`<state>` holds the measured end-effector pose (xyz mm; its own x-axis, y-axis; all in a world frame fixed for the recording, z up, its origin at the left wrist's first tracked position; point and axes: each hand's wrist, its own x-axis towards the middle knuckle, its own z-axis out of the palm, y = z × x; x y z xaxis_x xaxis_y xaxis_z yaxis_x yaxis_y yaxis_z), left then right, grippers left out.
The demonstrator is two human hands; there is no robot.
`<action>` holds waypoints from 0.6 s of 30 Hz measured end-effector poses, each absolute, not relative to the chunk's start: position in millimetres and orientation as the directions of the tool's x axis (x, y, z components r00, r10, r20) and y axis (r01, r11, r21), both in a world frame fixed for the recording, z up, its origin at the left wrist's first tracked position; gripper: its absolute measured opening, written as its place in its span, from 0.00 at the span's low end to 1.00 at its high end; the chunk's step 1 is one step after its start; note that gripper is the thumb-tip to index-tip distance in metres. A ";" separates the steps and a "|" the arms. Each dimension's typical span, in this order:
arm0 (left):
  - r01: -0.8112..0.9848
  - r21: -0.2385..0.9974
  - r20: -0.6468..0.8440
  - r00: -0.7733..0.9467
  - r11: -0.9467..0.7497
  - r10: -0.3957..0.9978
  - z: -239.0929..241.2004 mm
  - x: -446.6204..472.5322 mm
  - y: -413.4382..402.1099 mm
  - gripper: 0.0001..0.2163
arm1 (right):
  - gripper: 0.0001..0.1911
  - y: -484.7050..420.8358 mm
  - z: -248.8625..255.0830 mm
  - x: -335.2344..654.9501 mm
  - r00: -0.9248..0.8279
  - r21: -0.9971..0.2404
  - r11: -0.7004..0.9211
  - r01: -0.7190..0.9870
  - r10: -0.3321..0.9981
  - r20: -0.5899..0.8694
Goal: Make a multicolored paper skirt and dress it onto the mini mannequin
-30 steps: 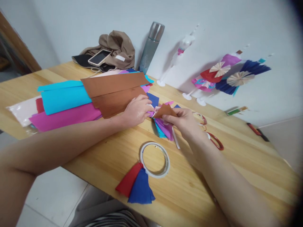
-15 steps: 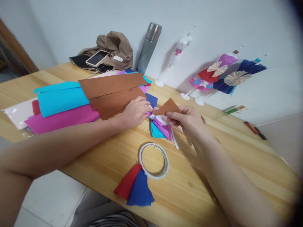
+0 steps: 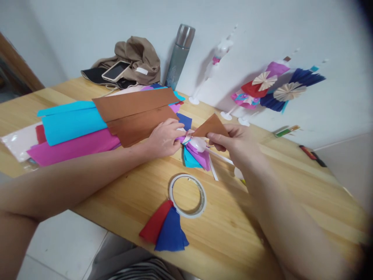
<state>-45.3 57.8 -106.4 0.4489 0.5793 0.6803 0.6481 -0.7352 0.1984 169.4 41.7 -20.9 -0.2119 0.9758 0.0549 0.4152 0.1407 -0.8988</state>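
A small white mannequin [image 3: 199, 145] on a thin rod lies on its side in front of me, dressed with purple and teal crepe paper. My left hand [image 3: 165, 138] is closed on its upper end, with the fingertips at the paper there. Pinched between the thumb and fingers of my right hand [image 3: 230, 139] is a piece of brown crepe paper [image 3: 212, 124]. Its pointed left corner is close to the mannequin, though I cannot tell if they touch. Nearer me lies a roll of tape [image 3: 203, 208], beside a red and blue paper fan [image 3: 169, 233].
Stacked crepe paper sheets [image 3: 72, 128] lie left, brown on top. Behind them are a cloth bag [image 3: 142, 58], a phone [image 3: 116, 70] and a flask [image 3: 179, 56]. Several dressed mannequins [image 3: 256, 91] stand along the wall. A red and black cutter [image 3: 311, 154] lies far right.
My right hand has drawn slightly away from the mannequin with the brown paper, showing more of the rod and base. My left hand keeps its hold. The whole view has shifted slightly.
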 end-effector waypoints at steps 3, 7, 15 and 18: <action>0.620 0.187 0.726 0.435 -0.762 0.533 -105.4 -46.3 58.0 0.16 | 0.10 44.5 -23.3 172.2 -0.214 -0.907 0.132 0.401 0.976 0.047; 0.583 0.270 0.763 0.356 -0.766 0.540 -98.2 -45.4 54.0 0.14 | 0.11 47.6 -26.6 174.5 -0.240 -0.941 0.074 0.330 0.971 -0.008; 0.116 0.952 0.249 0.242 -0.283 0.938 -64.8 -47.6 22.2 0.18 | 0.10 30.9 -21.9 155.2 -0.349 -0.992 0.000 0.127 0.936 -0.045; -0.044 0.994 0.111 0.303 -0.103 0.946 -61.1 -45.9 17.8 0.15 | 0.11 27.4 -24.9 151.4 -0.373 -0.992 0.020 0.127 0.927 -0.029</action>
